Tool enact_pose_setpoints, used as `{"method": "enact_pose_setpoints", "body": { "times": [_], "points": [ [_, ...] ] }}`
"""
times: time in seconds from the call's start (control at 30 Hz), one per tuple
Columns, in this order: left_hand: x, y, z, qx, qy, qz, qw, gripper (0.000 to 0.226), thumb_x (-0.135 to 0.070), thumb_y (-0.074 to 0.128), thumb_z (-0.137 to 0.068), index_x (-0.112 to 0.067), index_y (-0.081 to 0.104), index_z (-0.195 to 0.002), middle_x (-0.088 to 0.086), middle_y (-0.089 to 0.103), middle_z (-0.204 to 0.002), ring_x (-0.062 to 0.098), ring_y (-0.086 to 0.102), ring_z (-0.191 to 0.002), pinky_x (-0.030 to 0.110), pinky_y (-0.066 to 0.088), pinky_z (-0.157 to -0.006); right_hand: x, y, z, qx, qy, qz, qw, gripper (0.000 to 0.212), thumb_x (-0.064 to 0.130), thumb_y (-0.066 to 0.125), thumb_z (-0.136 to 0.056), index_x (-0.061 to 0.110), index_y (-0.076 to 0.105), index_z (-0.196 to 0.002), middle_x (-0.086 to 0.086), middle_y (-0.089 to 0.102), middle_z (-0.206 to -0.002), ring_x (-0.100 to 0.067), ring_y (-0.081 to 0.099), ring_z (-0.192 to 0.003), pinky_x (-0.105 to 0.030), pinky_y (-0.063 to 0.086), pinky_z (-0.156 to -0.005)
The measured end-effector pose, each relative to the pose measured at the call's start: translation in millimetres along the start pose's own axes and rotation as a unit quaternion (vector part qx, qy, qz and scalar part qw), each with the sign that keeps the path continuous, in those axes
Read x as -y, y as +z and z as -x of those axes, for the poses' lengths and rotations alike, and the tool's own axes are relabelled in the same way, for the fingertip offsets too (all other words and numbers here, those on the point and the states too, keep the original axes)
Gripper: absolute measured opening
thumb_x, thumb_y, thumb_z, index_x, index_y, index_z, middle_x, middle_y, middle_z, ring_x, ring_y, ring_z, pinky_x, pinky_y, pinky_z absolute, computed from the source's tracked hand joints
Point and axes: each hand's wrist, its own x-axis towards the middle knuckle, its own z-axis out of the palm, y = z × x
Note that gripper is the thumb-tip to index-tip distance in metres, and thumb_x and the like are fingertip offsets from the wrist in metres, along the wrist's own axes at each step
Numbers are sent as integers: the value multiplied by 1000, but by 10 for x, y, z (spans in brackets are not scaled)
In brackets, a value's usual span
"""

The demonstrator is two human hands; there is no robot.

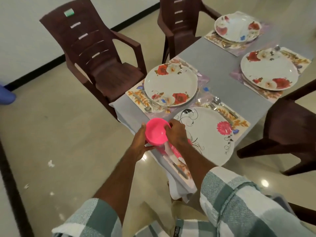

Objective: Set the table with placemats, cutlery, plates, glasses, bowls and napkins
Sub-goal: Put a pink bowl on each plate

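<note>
I can read no text, brand or number anywhere here. The chair to my left carries a green and white sticker on its backrest, and it may bear print, but it is too blurred for me to make out.

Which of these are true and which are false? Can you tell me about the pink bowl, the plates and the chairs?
1. Both hands hold a pink bowl. True: the left hand cups it and the right hand pinches its rim.
2. Four plates are on the table. True.
3. The nearest plate has red roses. False: it has one pink flower and black swirls.
4. The chairs are white. False: the chair and the others are dark brown.
5. A spoon lies beyond the nearest plate. True.
</note>
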Motion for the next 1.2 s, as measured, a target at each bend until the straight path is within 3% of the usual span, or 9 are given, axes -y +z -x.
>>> {"method": "enact_pose_setpoints", "body": {
  "times": [0.13,0.23,0.37,0.47,0.6,0.73,0.93,1.07,1.2],
  "points": [
    [-97,-51,-266,3,-8,-3,1000,55,-63,43,-99,-27,49,-139,10,58,-129,32,60,-115,40,60,-68,73,90,-239,2,8,17,1000,18,22,62,-96,9,70,-105,-8,71,-99,-27,67,-89,-33,50,-71],
    [-96,-102,-421,-1,3,-24,1000,56,-62,43,-99,-27,48,-143,8,56,-135,31,58,-118,43,61,-72,74,96,-315,-18,41,29,999,17,20,67,-91,10,68,-105,-9,71,-100,-28,66,-91,-31,45,-71],
    [-80,-135,-540,-30,69,-89,993,48,-59,47,-100,-31,54,-138,6,53,-137,30,55,-121,49,62,-80,80,106,-356,-42,60,67,995,18,25,71,-90,9,68,-98,-9,72,-94,-29,67,-88,-34,51,-71],
    [-8,-169,-506,-55,152,-186,969,47,-65,42,-98,-41,55,-137,0,57,-138,29,55,-125,52,56,-95,141,108,-389,-58,56,96,992,18,27,69,-92,11,73,-98,-9,74,-96,-29,68,-91,-33,50,-75],
    [82,-221,-413,-32,232,-284,930,50,-51,38,-105,-31,44,-150,-5,58,-136,18,57,-118,26,54,-88,165,127,-375,-63,42,106,992,16,19,69,-93,11,71,-106,-12,73,-101,-31,68,-95,-36,54,-78],
    [30,-182,-379,-33,222,-268,937,44,-43,35,-108,-28,49,-147,-8,57,-133,17,56,-121,28,50,-94,146,114,-361,-68,36,130,988,21,20,67,-95,7,67,-112,-15,71,-103,-33,68,-97,-41,57,-78],
    [15,-212,-440,-28,228,-336,913,43,-42,33,-109,-27,53,-144,-1,62,-136,20,59,-121,41,52,-101,166,9,-349,-101,12,72,992,14,24,70,-94,12,76,-97,-7,72,-94,-24,68,-86,-30,48,-71],
    [-21,-140,-406,-51,236,-364,900,44,-36,36,-109,-17,49,-147,4,62,-137,24,59,-123,32,48,-97,118,-136,-358,-104,18,37,994,13,29,71,-92,17,74,-93,-3,73,-91,-23,67,-82,-34,54,-73],
    [-42,-93,-349,-46,244,-414,876,50,-36,47,-107,-11,45,-150,2,59,-137,17,57,-117,31,44,-94,55,-306,-348,-111,8,-8,994,15,25,73,-91,12,74,-97,-5,72,-92,-19,59,-79,-29,44,-73]
  ]
}}
